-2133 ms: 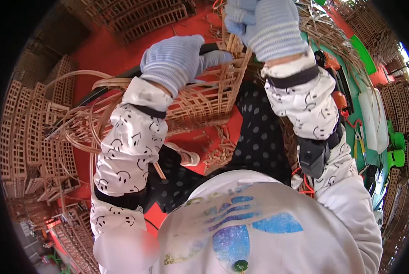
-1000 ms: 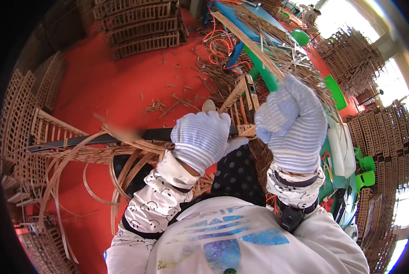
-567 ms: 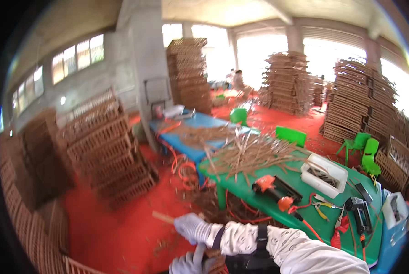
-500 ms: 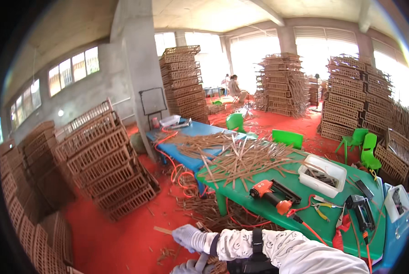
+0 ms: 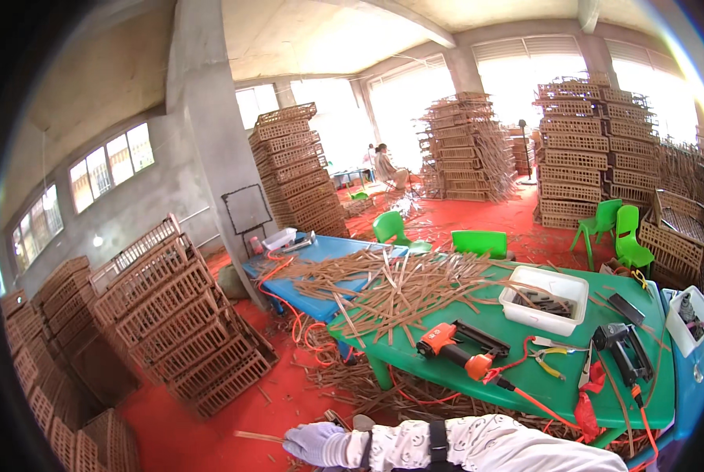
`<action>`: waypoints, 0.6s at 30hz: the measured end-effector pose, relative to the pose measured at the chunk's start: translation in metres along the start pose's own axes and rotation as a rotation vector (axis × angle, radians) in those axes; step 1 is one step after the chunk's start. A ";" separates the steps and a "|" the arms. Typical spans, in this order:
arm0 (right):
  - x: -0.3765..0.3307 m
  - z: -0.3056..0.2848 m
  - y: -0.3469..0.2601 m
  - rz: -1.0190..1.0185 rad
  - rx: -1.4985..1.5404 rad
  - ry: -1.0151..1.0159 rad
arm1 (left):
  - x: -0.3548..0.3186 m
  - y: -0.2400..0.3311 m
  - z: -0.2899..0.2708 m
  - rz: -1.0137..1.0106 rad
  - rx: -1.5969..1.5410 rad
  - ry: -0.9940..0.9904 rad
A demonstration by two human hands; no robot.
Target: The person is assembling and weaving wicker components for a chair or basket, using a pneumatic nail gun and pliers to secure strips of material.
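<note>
Since half a second ago the view has lifted a little further: the gloved hand [image 5: 314,442] now sits at the very bottom edge, and more of the green table [image 5: 525,377] shows.

On that table a white plastic tray [image 5: 544,299] holds a few dark, thin pieces, too small to tell what; a second white tub [image 5: 692,318] stands at the far right with small dark items in it. Loose cane strips [image 5: 403,287] lie heaped across the green table and the blue table [image 5: 320,256] beside it. An orange power tool [image 5: 450,346] lies near the front edge, its orange cable trailing off, with pliers [image 5: 552,362] and a black tool [image 5: 623,350] to its right. Stacked woven crates [image 5: 179,315] lean at the left, above the red floor [image 5: 210,425].

Only one arm shows (which one, I cannot tell), its patterned sleeve [image 5: 478,444] stretched across the bottom. The glove's fingers look loosely curled, and whether they grip anything cannot be told; a cane strip [image 5: 259,436] lies just beside them on the floor.
</note>
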State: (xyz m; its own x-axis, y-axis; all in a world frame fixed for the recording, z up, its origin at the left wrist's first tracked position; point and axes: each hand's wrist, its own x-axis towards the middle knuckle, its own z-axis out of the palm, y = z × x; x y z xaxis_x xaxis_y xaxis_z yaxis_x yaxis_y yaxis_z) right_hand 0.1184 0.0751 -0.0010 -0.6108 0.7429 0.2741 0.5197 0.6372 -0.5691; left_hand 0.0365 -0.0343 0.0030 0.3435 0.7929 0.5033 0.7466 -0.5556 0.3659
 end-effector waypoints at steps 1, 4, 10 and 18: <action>-0.008 -0.004 -0.004 -0.003 0.000 -0.004 | -0.005 -0.005 0.000 -0.018 -0.010 -0.029; -0.048 -0.024 -0.010 -0.150 0.004 0.318 | -0.005 -0.005 -0.006 -0.103 0.028 -0.146; -0.107 -0.031 -0.002 -0.518 -0.083 0.296 | -0.003 -0.022 0.000 -0.200 -0.191 -0.202; -0.106 -0.012 0.013 -0.463 -0.005 0.471 | 0.006 -0.035 0.003 -0.449 -0.591 -0.355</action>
State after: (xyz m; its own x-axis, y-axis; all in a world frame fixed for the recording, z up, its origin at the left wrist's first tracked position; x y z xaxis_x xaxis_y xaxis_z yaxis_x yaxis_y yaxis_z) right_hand 0.1967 0.0074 -0.0281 -0.4461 0.4010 0.8002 0.2696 0.9127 -0.3071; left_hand 0.0141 -0.0096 -0.0095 0.3171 0.9479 -0.0299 0.4668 -0.1286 0.8749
